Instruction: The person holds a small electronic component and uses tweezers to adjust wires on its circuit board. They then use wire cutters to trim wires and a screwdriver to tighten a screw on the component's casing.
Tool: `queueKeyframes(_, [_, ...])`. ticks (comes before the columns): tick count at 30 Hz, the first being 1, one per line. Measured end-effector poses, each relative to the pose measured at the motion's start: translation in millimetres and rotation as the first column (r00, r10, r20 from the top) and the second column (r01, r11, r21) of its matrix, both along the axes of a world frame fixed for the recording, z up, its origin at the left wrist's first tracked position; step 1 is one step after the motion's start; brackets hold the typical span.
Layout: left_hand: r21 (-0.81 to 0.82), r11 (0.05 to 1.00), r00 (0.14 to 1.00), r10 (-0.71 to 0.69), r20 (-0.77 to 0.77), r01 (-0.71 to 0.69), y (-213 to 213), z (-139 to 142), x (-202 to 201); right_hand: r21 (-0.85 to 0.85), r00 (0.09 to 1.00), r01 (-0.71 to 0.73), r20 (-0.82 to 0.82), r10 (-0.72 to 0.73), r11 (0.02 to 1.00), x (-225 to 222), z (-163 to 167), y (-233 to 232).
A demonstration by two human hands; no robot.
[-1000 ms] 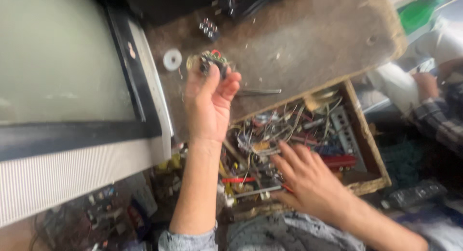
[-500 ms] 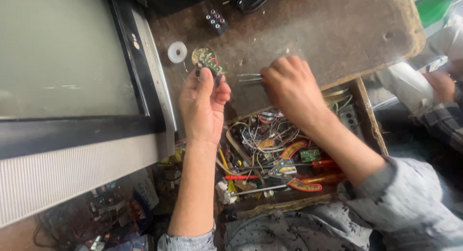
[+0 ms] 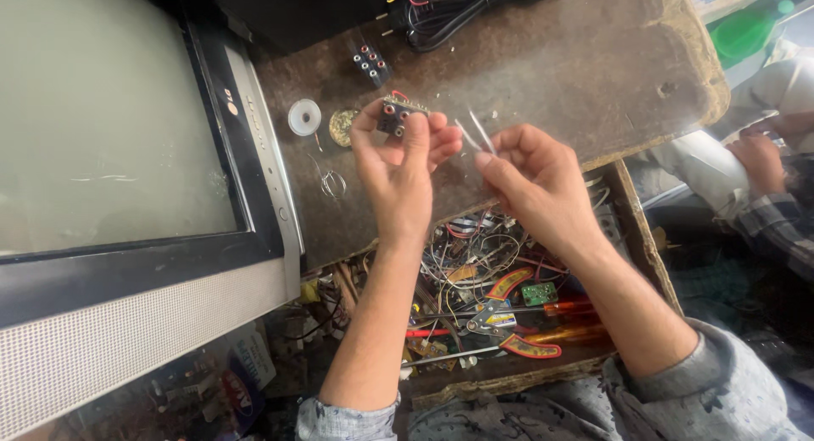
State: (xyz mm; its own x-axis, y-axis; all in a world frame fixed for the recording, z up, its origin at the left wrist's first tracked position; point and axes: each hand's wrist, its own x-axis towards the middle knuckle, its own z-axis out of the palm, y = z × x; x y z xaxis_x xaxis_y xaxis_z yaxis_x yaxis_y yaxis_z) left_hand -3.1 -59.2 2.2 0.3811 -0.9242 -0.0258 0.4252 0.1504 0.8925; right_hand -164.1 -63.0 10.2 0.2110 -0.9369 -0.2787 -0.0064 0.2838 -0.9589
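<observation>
Worn brown tabletop (image 3: 551,76) fills the far part of the view, with a big grey television (image 3: 110,153) lying at its left and a bundle of black cable (image 3: 458,4) at the far edge. On the bare wood sit a white reel of solder (image 3: 304,117), a small round disc (image 3: 341,127) just right of it, and a black block of sockets (image 3: 371,65) farther off.

Over the table the left hand (image 3: 398,174) has its fingers curled shut round a small circuit board (image 3: 398,116) with round sockets, pinched between thumb and fingertips above the table's near edge. Just right of it, the right hand (image 3: 530,182) pinches a pair of thin metal tweezers (image 3: 473,134), tips pointing toward the board without touching it.

Nearer, below both wrists, an open wooden drawer (image 3: 649,254) holds tangled wires (image 3: 475,254), red-handled pliers (image 3: 509,318) and a small green board (image 3: 539,293). At far right another person's hand (image 3: 759,157) rests apart.
</observation>
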Motion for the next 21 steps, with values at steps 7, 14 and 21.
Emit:
queueKeyframes(7, [-0.166,0.985,0.97,-0.002,0.242,0.043,-1.4,-0.9,-18.7,0.098,1.0,-0.021,0.017,0.019,0.995,5.7,9.9,-1.3])
queueKeyframes(14, [-0.022,0.999,0.993,-0.035,0.111,0.037,-15.0,6.7,-11.1,-0.493,0.9,-0.247,-0.436,0.009,0.834,-21.9,50.9,18.6])
queueKeyframes(21, [0.045,0.938,0.882,-0.305,-0.36,0.343,-1.8,16.0,5.2,-0.693,0.75,-0.653,-0.535,0.388,0.307,-76.6,124.6,49.2])
